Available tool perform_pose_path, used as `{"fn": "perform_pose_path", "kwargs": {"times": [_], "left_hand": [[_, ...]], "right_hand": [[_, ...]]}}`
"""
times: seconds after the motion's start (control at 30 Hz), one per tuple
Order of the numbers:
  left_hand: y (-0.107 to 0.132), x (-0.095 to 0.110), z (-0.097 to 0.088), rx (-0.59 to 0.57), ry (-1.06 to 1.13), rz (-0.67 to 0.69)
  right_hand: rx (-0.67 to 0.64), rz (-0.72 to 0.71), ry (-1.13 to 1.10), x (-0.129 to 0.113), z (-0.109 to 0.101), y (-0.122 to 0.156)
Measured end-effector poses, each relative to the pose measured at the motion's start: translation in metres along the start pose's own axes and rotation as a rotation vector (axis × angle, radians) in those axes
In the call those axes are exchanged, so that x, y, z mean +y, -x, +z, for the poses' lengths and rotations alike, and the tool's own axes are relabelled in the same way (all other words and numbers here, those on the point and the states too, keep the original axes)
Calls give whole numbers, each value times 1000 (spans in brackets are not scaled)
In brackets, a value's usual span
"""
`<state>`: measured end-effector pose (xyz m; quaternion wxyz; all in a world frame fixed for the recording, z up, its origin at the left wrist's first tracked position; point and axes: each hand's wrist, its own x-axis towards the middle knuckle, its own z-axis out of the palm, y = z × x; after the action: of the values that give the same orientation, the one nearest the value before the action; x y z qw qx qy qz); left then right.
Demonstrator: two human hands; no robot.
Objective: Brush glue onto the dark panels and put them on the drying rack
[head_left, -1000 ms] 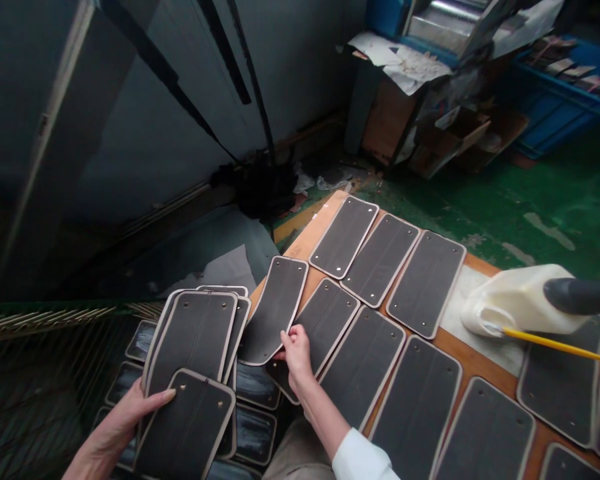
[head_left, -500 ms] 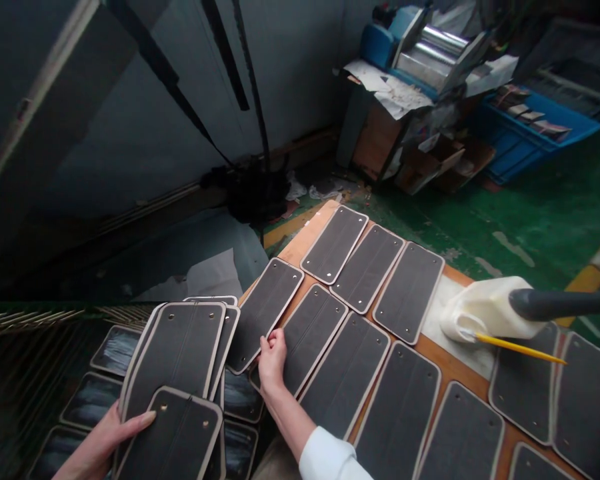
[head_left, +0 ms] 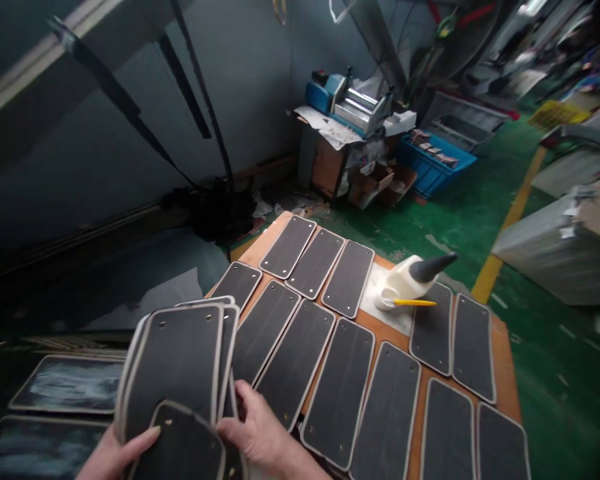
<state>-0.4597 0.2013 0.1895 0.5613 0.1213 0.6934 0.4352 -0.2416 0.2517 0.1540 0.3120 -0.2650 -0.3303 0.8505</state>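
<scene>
A fanned stack of dark leather panels with pale edges (head_left: pixel 180 363) is held low in front of me. My left hand (head_left: pixel 115 457) supports it from below left, thumb lying on the front panel. My right hand (head_left: pixel 253 430) grips the stack's lower right edge, fingers curled round it. Several more of the same panels (head_left: pixel 330 333) lie flat in rows on a wooden table (head_left: pixel 505 353) to the right. The leftmost laid panel (head_left: pixel 240 283) rests at the table's left edge.
A white plastic glue jug with a dark spout (head_left: pixel 405 287) and a yellow stick lies on the table. More panels sit on a wire rack (head_left: pixel 55 390) at lower left. Beyond are a machine bench (head_left: pixel 350 110), a blue crate (head_left: pixel 433 157) and green floor.
My right hand let go of the panel it laid at the table's left edge and came back to grip the stack. The camera tilted up, showing more of the room.
</scene>
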Motion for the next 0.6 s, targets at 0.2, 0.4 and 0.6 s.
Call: {"fn": "perform_pose_path", "kwargs": {"times": [0.2,0.4,0.6], "left_hand": [[28,-8,101,-214,147,154],[51,-28,188,-383,270,266],[68,-44,229,-587,401,332]], "right_hand": [[140,-197,26,-47,-28,98],[363,-290,193,-55,-74,125],[344,-343,510,-122,-100,168]]}}
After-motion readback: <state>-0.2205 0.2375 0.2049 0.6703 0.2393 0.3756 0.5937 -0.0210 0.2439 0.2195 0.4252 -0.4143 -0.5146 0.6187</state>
